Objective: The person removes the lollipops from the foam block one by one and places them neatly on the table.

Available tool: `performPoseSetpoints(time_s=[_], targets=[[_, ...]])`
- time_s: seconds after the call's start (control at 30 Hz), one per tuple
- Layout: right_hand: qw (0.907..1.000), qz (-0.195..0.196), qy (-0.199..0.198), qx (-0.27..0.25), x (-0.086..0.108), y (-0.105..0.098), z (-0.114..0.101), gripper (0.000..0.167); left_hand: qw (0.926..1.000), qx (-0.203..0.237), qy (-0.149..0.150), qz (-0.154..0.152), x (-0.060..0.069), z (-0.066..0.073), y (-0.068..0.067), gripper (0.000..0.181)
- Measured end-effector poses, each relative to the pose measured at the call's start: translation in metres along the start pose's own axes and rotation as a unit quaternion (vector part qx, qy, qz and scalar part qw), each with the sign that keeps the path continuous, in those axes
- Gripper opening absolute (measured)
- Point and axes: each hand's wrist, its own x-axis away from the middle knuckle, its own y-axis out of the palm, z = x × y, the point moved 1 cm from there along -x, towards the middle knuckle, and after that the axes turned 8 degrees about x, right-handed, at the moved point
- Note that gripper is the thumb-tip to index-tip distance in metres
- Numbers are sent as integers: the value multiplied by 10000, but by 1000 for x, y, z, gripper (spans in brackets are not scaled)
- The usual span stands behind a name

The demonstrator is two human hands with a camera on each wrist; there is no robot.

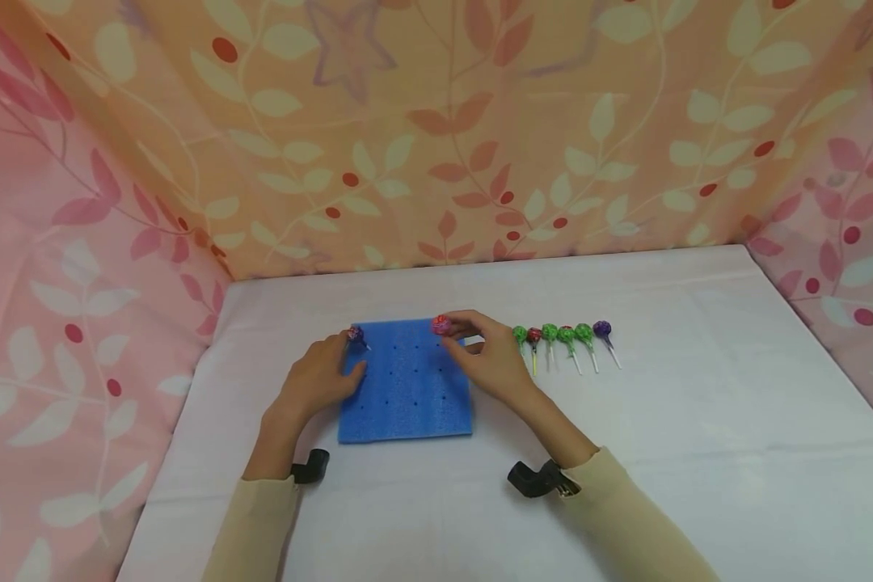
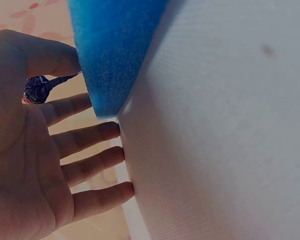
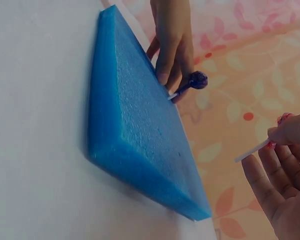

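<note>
A blue foam board with rows of small holes lies on the table. My left hand rests at its left edge; in the left wrist view the thumb touches the foam and the other fingers extend along its side toward the table. A purple-wrapped lollipop stands by its white stick in the board's far left corner, close to that hand. Over the far right part of the board, my right hand pinches a red-and-pink lollipop. Its white stick points toward the board, its tip apart from the foam.
Right of the board lies a row of several lollipops: green ones, a dark red one and a purple one at the right end. White cloth covers the table. Patterned fabric hangs behind and at both sides.
</note>
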Motion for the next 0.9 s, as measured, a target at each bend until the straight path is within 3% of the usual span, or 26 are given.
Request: performPoseSetpoints(time_s=[0.33,0.6,0.9], targets=[[9999,113,59,50,12,-25,0,34,10000,29,-8,-29,2,4,-1,70],[9998,123,101,85,18,-31,3,33,10000,20,-12,-29,2,3,-1,72],[9985,231,150,463,23,-44,4,33,10000,23,-7,-11,2,4,-2,71]])
